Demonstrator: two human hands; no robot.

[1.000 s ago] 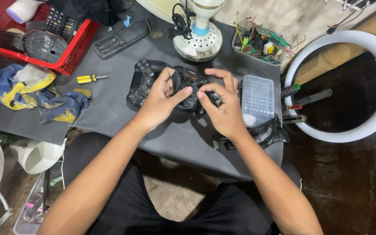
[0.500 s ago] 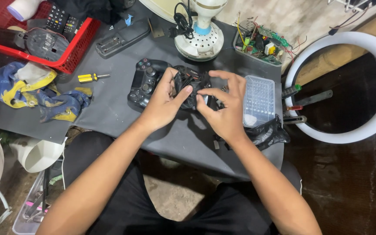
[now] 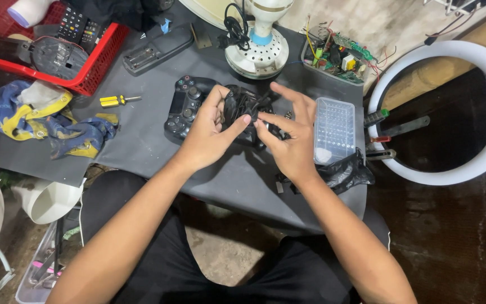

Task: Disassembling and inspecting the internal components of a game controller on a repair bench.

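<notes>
- Black controller shell (image 3: 243, 107) sits mid-mat, clamped between left hand (image 3: 209, 135) and right hand (image 3: 288, 135); a slip could snap inner wires.
- Intact gamepad (image 3: 184, 107) touches its left side; could get knocked.
- Clear screw box (image 3: 333, 129) just right; an elbow could tip it.

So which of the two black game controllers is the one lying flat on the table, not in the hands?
The whole game controller on the left lies flat, face up on the dark table, just beyond the left hand. The opened one is held between both hands.

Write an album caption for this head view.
Both hands, left hand and right hand, hold a black gamepad part over a dark table.
</notes>
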